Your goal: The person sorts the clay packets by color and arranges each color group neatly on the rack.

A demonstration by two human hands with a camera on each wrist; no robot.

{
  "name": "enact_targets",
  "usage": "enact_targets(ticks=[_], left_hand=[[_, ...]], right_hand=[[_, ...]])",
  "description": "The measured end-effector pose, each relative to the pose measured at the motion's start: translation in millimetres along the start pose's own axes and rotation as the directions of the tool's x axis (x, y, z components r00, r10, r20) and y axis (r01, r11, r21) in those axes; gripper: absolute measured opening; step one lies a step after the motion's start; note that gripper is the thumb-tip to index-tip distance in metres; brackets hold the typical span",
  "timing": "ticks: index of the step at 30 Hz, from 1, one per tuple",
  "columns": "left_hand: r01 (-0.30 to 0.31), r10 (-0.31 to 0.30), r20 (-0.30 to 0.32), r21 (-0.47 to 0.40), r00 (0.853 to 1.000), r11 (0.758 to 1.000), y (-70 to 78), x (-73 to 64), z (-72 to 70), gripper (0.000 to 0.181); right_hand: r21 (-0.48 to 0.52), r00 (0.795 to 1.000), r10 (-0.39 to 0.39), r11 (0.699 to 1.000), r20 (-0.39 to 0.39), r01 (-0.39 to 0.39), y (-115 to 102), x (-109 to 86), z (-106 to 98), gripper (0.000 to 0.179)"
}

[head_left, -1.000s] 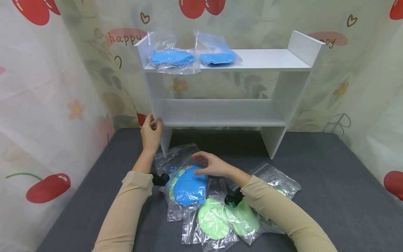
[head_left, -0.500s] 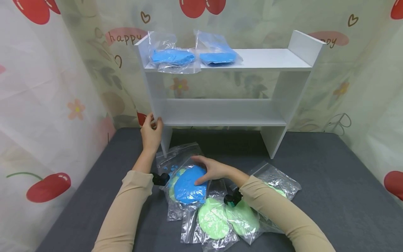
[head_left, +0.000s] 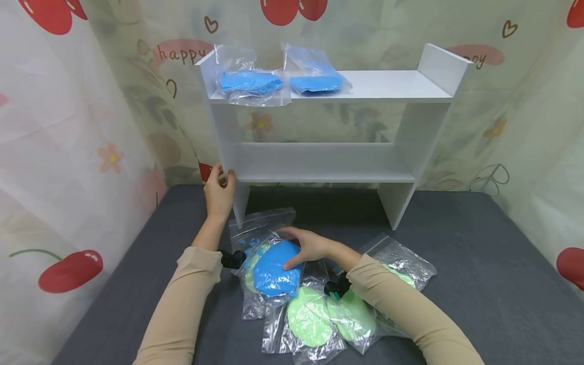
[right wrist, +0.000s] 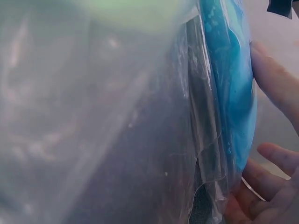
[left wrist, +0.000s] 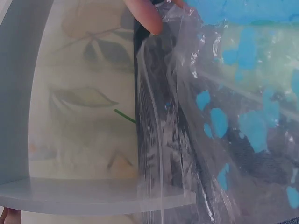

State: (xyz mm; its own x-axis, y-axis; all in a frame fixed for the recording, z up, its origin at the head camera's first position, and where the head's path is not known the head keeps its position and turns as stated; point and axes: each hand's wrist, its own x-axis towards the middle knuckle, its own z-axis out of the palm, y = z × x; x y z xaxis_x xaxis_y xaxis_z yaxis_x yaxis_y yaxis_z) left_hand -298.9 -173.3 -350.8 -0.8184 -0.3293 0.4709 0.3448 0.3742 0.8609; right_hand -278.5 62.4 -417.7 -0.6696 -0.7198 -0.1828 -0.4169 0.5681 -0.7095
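Currently, the right hand (head_left: 307, 247) holds the edge of a blue-filled clear bag (head_left: 274, 271) with fingers bent partway, at seven o'clock from the white shelf (head_left: 319, 163), the gap beneath it at the bag's one, while the left hand (head_left: 220, 195) has fingers curled about the shelf's left upright (head_left: 226, 132).

Cherry-print cloth (head_left: 383, 30) behind dark table (head_left: 483, 274)

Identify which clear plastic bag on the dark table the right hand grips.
The clear plastic bag with the rounded blue mass; the right hand grips it; the nearer bags containing pale green lie ungripped.
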Motion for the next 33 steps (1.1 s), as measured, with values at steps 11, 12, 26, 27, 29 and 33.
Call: enact_targets(ticks=[11, 12, 26, 27, 29, 33], left_hand=[[0.016, -0.016, 0.002, -0.002, 1.0, 1.0, -0.2, -0.4, 0.0, 0.035], [0.016, -0.016, 0.003, -0.001, 1.0, 1.0, -0.1, -0.6, -0.1, 0.035], [0.013, -0.013, 0.008, -0.002, 1.0, 1.0, -1.3, -1.0, -0.6, 0.036], [0.012, -0.012, 0.009, -0.003, 1.0, 1.0, -1.3, -1.0, -0.5, 0.036], [0.014, -0.014, 0.01, -0.003, 1.0, 1.0, -1.1, -1.0, -0.5, 0.037], [0.016, -0.016, 0.011, -0.002, 1.0, 1.0, -0.5, -1.0, -0.7, 0.037]], right_hand=[[-0.109, 0.998, -0.01, 0.994, -0.07, 0.003, -6, -3.2, 0, 0.096], [-0.129, 0.997, -0.014, 0.992, -0.082, 0.004, -7, -3.5, 1, 0.096], [-0.22, 0.981, -0.022, 0.975, -0.194, -0.022, -10, -13.9, -1, 0.082], [-0.216, 0.98, -0.019, 0.976, -0.197, -0.024, -10, -14.7, -1, 0.081], [-0.219, 0.979, -0.017, 0.975, -0.202, -0.028, -10, -16.4, -3, 0.081], [-0.235, 0.972, -0.034, 0.972, -0.232, -0.022, -12, -20.8, -6, 0.076]])
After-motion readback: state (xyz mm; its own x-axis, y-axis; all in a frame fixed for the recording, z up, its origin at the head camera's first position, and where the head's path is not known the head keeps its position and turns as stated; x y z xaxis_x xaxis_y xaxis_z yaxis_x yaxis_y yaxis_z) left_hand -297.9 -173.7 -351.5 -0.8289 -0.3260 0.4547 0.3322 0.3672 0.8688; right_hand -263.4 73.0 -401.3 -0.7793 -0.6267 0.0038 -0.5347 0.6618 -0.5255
